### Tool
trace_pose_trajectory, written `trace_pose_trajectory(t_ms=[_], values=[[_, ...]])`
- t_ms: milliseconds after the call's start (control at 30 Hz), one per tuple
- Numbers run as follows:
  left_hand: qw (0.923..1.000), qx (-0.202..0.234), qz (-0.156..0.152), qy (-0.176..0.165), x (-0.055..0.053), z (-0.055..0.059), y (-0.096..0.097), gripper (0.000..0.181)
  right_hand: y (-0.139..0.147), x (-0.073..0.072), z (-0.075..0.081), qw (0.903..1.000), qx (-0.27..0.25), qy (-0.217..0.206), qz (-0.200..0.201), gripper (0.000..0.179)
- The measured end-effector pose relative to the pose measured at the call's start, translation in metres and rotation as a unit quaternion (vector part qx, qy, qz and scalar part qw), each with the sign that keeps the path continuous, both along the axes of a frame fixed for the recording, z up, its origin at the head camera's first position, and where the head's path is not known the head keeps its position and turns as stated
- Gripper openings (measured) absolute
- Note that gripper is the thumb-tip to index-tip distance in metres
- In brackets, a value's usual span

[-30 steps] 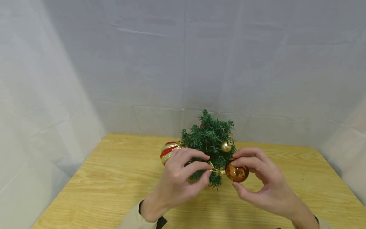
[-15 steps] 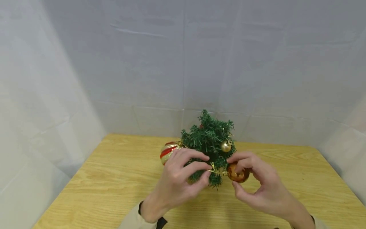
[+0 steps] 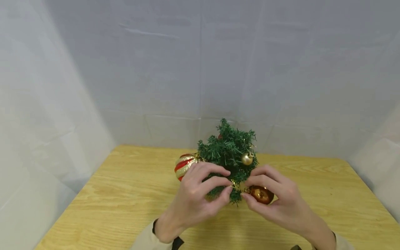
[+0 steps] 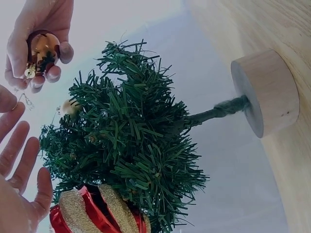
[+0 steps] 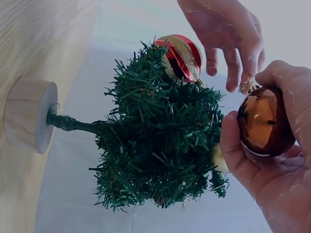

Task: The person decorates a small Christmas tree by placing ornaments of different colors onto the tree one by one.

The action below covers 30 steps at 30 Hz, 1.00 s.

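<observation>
A shiny copper-coloured Christmas bauble (image 3: 261, 195) with a gold cap is in my right hand (image 3: 278, 198). The fingers of that hand curl round it, and the fingertips reach past the cap in the head view. My left hand (image 3: 200, 198) pinches the thin gold hanging string (image 3: 234, 185) between thumb and index finger, with its other fingers spread in the left wrist view. Just beyond both hands is a small artificial Christmas tree (image 3: 229, 149). A red-and-gold striped bauble (image 3: 184, 166) hangs at its left, and a small gold bauble (image 3: 247, 158) at its right.
The tree stands on a round wooden base (image 4: 272, 92). Under it is a wood-grain table (image 3: 125, 201). Pale sheeting (image 3: 156, 86) hangs behind and at both sides.
My right hand's fingertips have slid leftward from the bauble's body to its cap end, near the left fingertips. The bauble has tipped slightly down. My left hand has stayed in place.
</observation>
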<state>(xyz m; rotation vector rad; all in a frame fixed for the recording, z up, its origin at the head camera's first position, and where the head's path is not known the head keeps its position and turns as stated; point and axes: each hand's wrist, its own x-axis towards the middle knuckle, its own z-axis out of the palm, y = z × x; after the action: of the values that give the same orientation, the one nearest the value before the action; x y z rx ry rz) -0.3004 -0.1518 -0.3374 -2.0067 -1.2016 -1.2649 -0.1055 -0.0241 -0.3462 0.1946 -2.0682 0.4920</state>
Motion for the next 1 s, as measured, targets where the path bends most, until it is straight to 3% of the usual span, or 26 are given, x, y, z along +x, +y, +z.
trace_pose_trajectory(t_ms=[700,1000], values=[[1.0000,0.001,0.000,-0.006,0.000,0.000,-0.001,0.012,-0.003,-0.007,0.001,0.9999,0.007,-0.006,-0.013,0.017],[0.9999,0.010,-0.008,-0.008,0.000,0.002,-0.001,0.013,-0.005,-0.011,0.003,0.9990,-0.011,0.037,-0.021,0.021]])
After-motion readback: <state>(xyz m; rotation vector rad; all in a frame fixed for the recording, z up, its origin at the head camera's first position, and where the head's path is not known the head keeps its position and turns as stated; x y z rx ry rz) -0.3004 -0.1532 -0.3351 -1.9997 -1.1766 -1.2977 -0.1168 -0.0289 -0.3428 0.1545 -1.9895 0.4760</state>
